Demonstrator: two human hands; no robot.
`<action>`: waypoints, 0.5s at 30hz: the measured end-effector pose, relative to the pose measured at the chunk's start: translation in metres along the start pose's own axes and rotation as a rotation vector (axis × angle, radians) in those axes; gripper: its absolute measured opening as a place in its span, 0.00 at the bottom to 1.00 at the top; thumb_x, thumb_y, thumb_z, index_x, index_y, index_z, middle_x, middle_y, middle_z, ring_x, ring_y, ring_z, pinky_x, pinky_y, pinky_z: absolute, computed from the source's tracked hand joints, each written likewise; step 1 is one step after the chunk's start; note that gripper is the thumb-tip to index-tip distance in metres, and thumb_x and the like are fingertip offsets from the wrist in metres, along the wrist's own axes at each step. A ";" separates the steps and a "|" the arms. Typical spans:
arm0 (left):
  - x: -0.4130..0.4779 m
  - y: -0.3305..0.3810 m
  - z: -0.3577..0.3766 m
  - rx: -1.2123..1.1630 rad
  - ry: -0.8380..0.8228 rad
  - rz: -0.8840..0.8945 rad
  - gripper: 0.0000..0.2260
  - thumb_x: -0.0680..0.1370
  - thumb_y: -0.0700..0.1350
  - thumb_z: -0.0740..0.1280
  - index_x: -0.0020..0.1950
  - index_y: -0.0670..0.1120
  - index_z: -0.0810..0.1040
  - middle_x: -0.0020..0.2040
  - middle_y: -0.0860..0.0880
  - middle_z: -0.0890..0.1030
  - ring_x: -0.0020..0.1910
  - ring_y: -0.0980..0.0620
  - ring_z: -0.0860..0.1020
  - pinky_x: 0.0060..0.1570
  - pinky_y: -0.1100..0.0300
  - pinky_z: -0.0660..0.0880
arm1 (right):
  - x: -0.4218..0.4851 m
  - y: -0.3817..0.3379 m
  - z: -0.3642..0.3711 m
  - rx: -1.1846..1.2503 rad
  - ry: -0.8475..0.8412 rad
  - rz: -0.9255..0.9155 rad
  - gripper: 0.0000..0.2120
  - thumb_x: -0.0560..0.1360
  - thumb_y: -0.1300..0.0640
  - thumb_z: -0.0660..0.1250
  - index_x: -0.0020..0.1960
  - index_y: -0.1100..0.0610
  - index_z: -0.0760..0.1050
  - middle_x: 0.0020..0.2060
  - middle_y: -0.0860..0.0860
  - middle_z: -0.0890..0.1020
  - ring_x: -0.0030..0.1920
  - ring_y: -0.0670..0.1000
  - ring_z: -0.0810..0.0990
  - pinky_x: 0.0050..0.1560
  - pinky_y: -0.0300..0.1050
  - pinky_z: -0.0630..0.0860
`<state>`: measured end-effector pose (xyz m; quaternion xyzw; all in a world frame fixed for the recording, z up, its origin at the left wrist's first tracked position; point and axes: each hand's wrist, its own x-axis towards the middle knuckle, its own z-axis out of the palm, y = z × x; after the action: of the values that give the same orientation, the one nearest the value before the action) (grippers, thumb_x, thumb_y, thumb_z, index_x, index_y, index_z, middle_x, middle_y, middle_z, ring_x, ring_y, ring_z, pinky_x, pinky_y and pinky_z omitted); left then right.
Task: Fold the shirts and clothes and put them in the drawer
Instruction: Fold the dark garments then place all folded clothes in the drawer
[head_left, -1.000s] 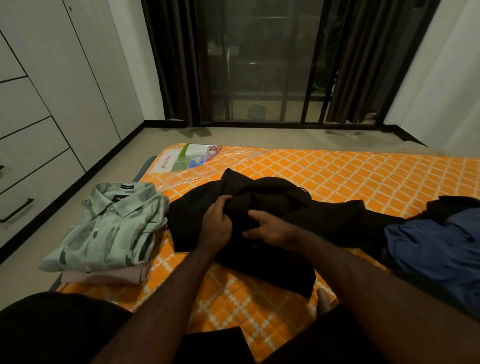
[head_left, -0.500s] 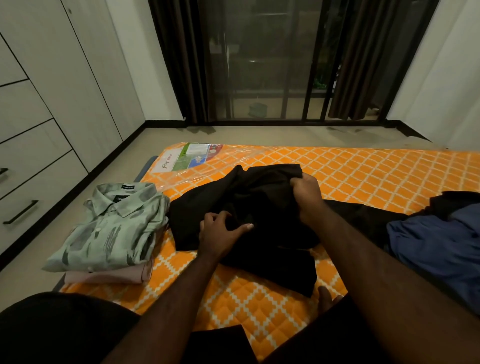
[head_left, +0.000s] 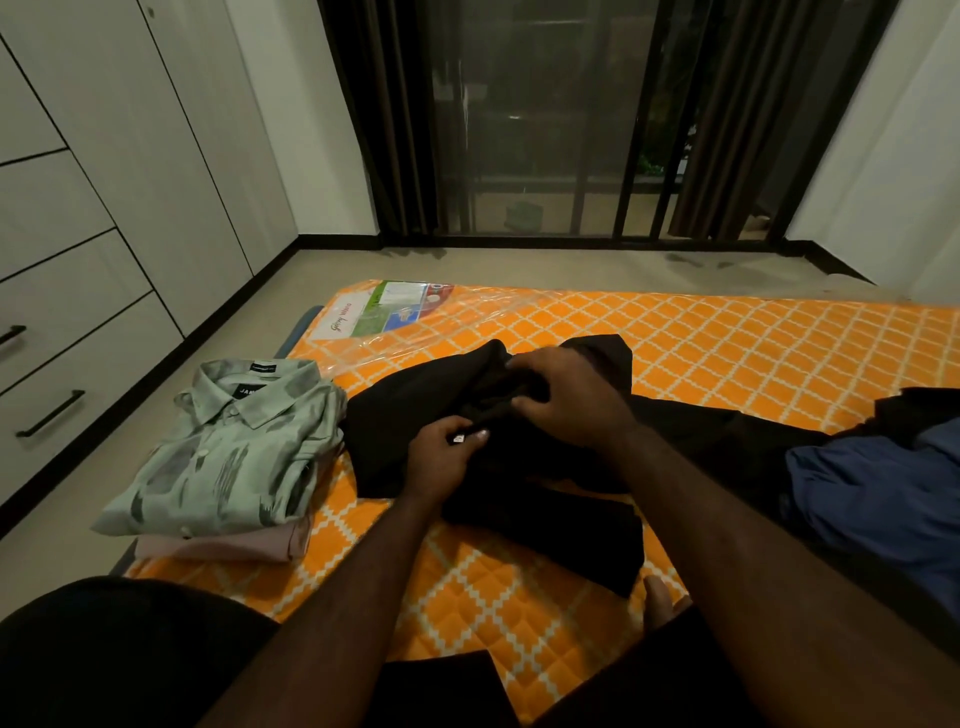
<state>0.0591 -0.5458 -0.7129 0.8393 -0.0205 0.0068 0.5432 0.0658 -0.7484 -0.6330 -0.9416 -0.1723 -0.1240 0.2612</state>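
A: Orange mattress (head_left: 727, 364) under us, black garment (head_left: 545, 519) bunched mid-mattress, folded green shirt (head_left: 223, 457) left of it.

B: Yep, our right hand (head_left: 569, 397) and left hand (head_left: 441, 457) both clutch that black fabric.

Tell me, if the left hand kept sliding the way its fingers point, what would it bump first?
Probably the right hand. The left hand pinches the black garment with fingers pointing right and away, toward the right hand close by. Depth is hard to judge.
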 end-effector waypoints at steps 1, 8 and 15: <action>-0.001 0.005 -0.002 -0.143 -0.010 -0.039 0.06 0.80 0.47 0.71 0.52 0.46 0.85 0.47 0.47 0.85 0.50 0.46 0.83 0.51 0.48 0.80 | -0.002 -0.005 0.006 -0.090 -0.109 -0.085 0.25 0.74 0.53 0.73 0.70 0.46 0.75 0.66 0.47 0.78 0.68 0.51 0.73 0.64 0.55 0.76; -0.007 0.024 -0.018 -0.700 -0.037 -0.113 0.08 0.79 0.42 0.70 0.56 0.40 0.83 0.51 0.43 0.86 0.53 0.43 0.84 0.48 0.55 0.81 | -0.009 -0.008 0.031 -0.225 -0.205 -0.057 0.39 0.75 0.54 0.72 0.80 0.39 0.57 0.72 0.45 0.73 0.70 0.52 0.74 0.60 0.52 0.76; -0.003 0.037 -0.024 -0.905 -0.215 -0.044 0.30 0.72 0.27 0.72 0.72 0.45 0.72 0.66 0.43 0.79 0.63 0.45 0.81 0.56 0.51 0.81 | -0.009 -0.004 0.036 0.108 -0.146 0.047 0.36 0.77 0.55 0.73 0.80 0.46 0.62 0.70 0.51 0.77 0.67 0.52 0.77 0.66 0.52 0.77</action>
<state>0.0549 -0.5386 -0.6696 0.5143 -0.0595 -0.1014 0.8495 0.0609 -0.7286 -0.6638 -0.9366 -0.1754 -0.0394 0.3009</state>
